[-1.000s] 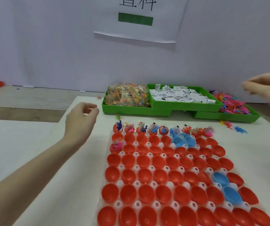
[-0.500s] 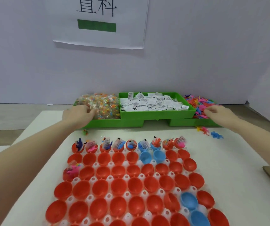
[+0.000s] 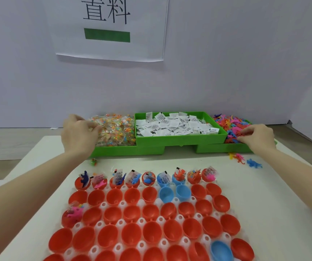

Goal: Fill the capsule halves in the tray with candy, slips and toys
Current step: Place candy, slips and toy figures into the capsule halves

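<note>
Both hands out at the far bins, gathering stock. Left hand (image 3: 79,133) over the heap of clear-wrapped multicoloured candy packets (image 3: 116,129) in the left green plastic bin (image 3: 113,150), fingers curled down onto the wrappers; impossible to tell whether a packet is actually caught. Right hand (image 3: 257,136) at the pile of small bright rubbery toy figures (image 3: 230,125), fingertips pinched together on a reddish one.

Best handled by lifting one packet and one figure only, shaking off clingers, then dropping each straight into the next bare cup. Probably wise to seat the candy low so the slip and toy do not spring out.

Clear moulded tray (image 3: 121,222) near the body, full of red and a few blue plastic capsule halves (image 3: 151,232). Far row already stuffed, plus one cup at the left edge; all others bare. White printed paper slips (image 3: 176,125) in the middle green bin, untouched by either hand. A few stray toys on the white table (image 3: 264,194).
</note>
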Demonstrator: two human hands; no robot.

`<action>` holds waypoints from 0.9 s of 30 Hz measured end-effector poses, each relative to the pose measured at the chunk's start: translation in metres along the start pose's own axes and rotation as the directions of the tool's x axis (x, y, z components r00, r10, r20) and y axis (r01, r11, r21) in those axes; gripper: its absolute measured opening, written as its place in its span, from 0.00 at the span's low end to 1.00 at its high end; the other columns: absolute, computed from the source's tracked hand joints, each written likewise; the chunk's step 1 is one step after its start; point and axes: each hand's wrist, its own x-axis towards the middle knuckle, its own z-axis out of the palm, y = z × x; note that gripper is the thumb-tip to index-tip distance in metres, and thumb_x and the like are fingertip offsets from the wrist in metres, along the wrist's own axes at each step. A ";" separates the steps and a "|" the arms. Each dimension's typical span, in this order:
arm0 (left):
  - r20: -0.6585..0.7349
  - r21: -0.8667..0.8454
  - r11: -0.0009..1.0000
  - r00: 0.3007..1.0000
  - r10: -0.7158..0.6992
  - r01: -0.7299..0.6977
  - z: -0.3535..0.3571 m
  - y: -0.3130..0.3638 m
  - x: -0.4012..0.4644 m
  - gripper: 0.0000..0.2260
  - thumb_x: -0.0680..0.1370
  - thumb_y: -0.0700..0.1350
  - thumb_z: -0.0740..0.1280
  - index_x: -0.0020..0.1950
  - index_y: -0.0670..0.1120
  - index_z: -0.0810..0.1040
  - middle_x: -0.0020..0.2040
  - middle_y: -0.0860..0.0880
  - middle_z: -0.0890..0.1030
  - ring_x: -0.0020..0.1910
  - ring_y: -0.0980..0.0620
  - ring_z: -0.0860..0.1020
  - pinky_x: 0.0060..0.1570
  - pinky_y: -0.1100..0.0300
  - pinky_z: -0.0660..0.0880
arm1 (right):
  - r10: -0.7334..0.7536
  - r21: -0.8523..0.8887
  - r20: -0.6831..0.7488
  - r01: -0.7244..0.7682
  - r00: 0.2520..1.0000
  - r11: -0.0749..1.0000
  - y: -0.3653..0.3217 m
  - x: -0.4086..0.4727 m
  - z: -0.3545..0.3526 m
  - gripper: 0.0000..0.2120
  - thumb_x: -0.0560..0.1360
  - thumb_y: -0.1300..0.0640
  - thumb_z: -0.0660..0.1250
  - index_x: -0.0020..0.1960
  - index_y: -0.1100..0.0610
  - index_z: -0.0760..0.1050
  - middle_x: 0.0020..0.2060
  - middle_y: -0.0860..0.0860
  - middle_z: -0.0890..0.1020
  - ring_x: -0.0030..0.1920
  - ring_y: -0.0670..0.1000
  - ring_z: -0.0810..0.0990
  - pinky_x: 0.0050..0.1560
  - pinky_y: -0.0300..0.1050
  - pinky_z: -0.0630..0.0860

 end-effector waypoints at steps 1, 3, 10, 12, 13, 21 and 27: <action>-0.041 -0.027 0.999 0.999 0.016 -0.017 0.000 0.001 -0.001 0.13 0.76 0.49 0.67 0.50 0.40 0.83 0.56 0.41 0.72 0.59 0.43 0.68 0.56 0.52 0.65 | -0.024 -0.054 0.044 0.026 0.999 0.998 0.001 0.000 0.000 0.12 0.70 0.59 0.73 0.52 0.63 0.81 0.53 0.60 0.81 0.55 0.59 0.77 0.55 0.50 0.72; -0.094 -0.123 0.991 0.995 0.039 -0.050 -0.001 0.004 -0.005 0.13 0.77 0.47 0.66 0.49 0.38 0.82 0.55 0.41 0.72 0.57 0.45 0.70 0.54 0.59 0.63 | -0.051 -0.147 0.129 0.070 0.990 0.987 0.003 0.002 -0.002 0.14 0.70 0.55 0.72 0.54 0.60 0.81 0.54 0.57 0.81 0.56 0.57 0.77 0.51 0.48 0.73; 0.005 -0.407 0.910 0.997 -0.080 0.075 -0.002 0.012 -0.017 0.07 0.81 0.44 0.58 0.47 0.42 0.70 0.46 0.39 0.80 0.47 0.41 0.78 0.47 0.49 0.72 | 0.049 -0.038 0.090 -0.045 0.995 0.998 0.001 0.007 -0.007 0.13 0.67 0.61 0.75 0.48 0.65 0.81 0.49 0.61 0.82 0.55 0.60 0.77 0.53 0.49 0.71; 0.024 -0.446 0.892 0.997 -0.079 0.081 -0.004 0.014 -0.021 0.06 0.81 0.43 0.57 0.47 0.41 0.69 0.44 0.42 0.80 0.46 0.41 0.79 0.47 0.46 0.74 | 0.046 -0.027 0.076 -0.044 0.996 0.999 0.002 0.008 -0.006 0.12 0.67 0.61 0.75 0.48 0.66 0.82 0.49 0.61 0.82 0.56 0.60 0.76 0.55 0.50 0.71; 0.025 -0.453 0.888 0.997 -0.070 0.074 -0.006 0.015 -0.023 0.05 0.81 0.42 0.57 0.47 0.41 0.69 0.42 0.44 0.79 0.45 0.41 0.79 0.47 0.46 0.75 | 0.043 -0.021 0.069 -0.042 0.997 0.999 0.002 0.008 -0.006 0.11 0.67 0.60 0.75 0.47 0.65 0.82 0.48 0.61 0.83 0.55 0.60 0.76 0.54 0.50 0.71; 0.103 -0.526 0.841 0.991 -0.083 0.125 -0.014 0.020 -0.027 0.07 0.81 0.37 0.49 0.53 0.43 0.66 0.40 0.46 0.75 0.37 0.47 0.73 0.32 0.63 0.70 | -0.068 -0.022 0.094 0.071 0.993 0.997 0.004 0.008 -0.011 0.08 0.65 0.58 0.76 0.38 0.63 0.83 0.40 0.58 0.83 0.41 0.52 0.76 0.43 0.45 0.68; 0.131 -0.564 0.813 0.987 -0.089 0.148 -0.019 0.019 -0.030 0.09 0.82 0.39 0.48 0.53 0.44 0.67 0.37 0.48 0.73 0.34 0.52 0.71 0.32 0.63 0.66 | 0.004 0.138 -0.078 0.007 0.997 0.990 -0.005 0.009 -0.021 0.10 0.71 0.55 0.72 0.41 0.62 0.76 0.46 0.59 0.81 0.51 0.58 0.76 0.48 0.48 0.68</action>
